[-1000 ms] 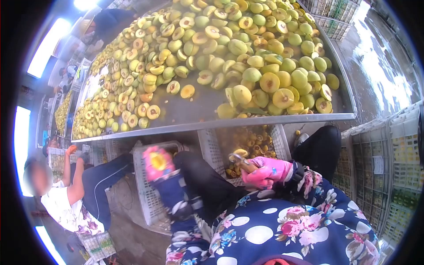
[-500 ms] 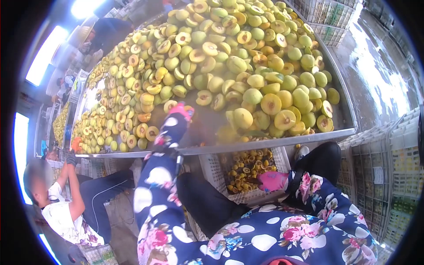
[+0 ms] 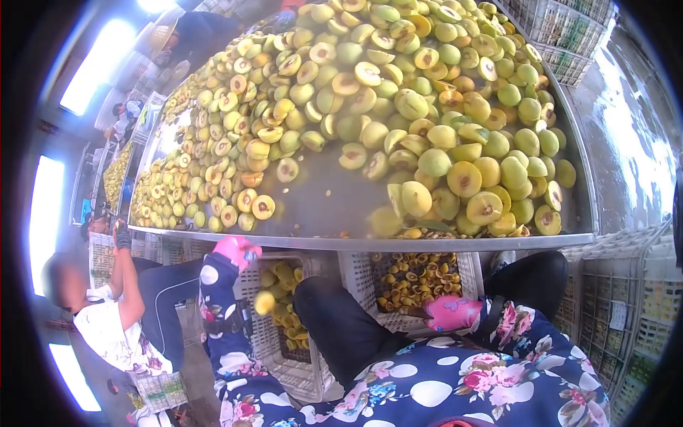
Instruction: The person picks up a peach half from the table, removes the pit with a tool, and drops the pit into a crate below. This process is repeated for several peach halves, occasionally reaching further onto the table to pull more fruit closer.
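Observation:
My left hand [image 3: 238,251], in a pink glove, is at the metal table's front edge, above the left crate [image 3: 313,381]. Its fingers look parted, with no fruit between them. Below it a yellow fruit piece [image 3: 265,302] hangs in mid-air over that crate, which holds fruit halves. My right hand [image 3: 453,313], also gloved in pink, is closed at the near rim of the right crate [image 3: 354,285]. A dark, narrow thing sticks out from its fingers, too small to make out. Small fruit pieces [image 3: 420,279] lie in that crate.
Halved yellow-green fruits [image 3: 413,103] are heaped on the metal table [image 3: 320,206]. A person in a white shirt [image 3: 117,334] sits at the left, hands near the table edge. Another person [image 3: 192,39] leans in at the far left. Stacked crates [image 3: 619,285] stand at right.
My left hand has drawn back from the fruit on the table to its front edge. A fruit piece now shows in mid-air below it. The view has shifted, uncovering the left crate.

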